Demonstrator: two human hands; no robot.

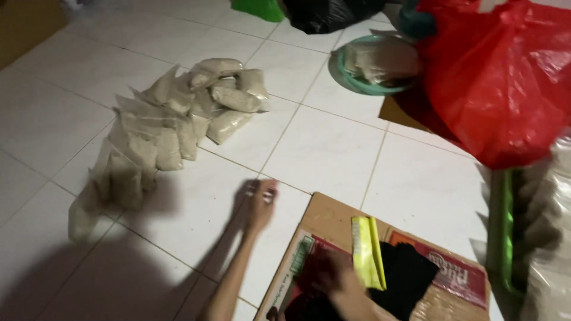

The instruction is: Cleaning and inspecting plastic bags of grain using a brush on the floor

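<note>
On the near floor, left hand [262, 199], grip unclear, should stay flat while right hand [339, 276], grip blurred, steadies the cardboard sheet [324, 217].

A flattened brown cardboard sheet [333, 217] with red and green print lies on the white tiled floor [321, 148]. On it a long, narrow yellow packet [366, 252] lies flat, running from the sheet's far edge toward its middle, beside a black cloth-like thing [410, 279]. A heap of small clear bags of pale beige powder [178, 119] lies on the tiles, well apart from the cardboard.
</note>
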